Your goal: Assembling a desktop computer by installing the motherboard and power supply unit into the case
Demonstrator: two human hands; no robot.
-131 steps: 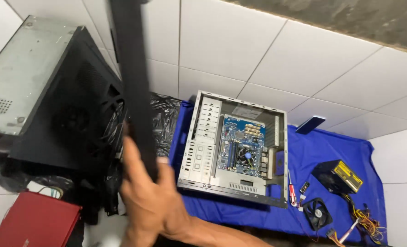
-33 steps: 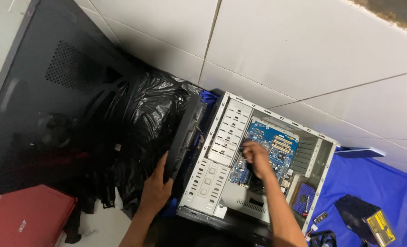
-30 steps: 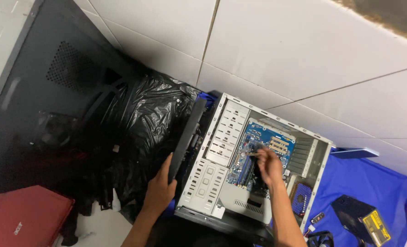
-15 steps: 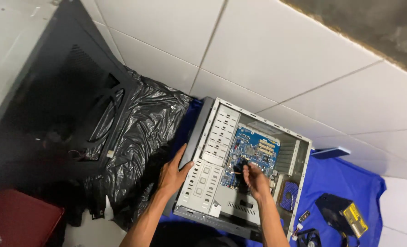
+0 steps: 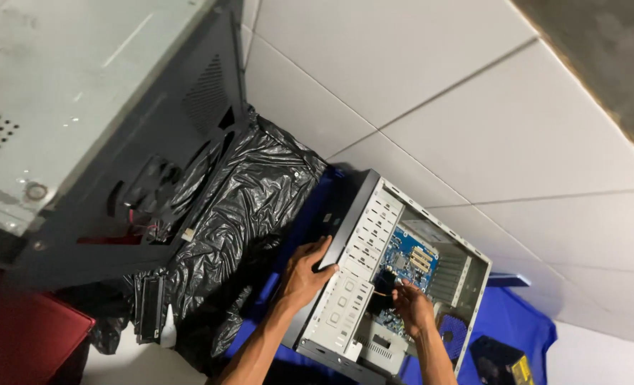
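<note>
Here, an open computer case (image 5: 395, 285) lies on its side on a blue cloth (image 5: 523, 328) spread over the white tiled floor (image 5: 473, 121). The left hand (image 5: 304, 274) grips the case's dark front edge, steadying it. The right hand (image 5: 413, 308) reaches inside, fingers pinched around a small dark part beside the blue motherboard (image 5: 409, 258). This looks like interior work under way, calling for careful fingers. Crumpled black plastic (image 5: 238, 235) lies just left.
</note>
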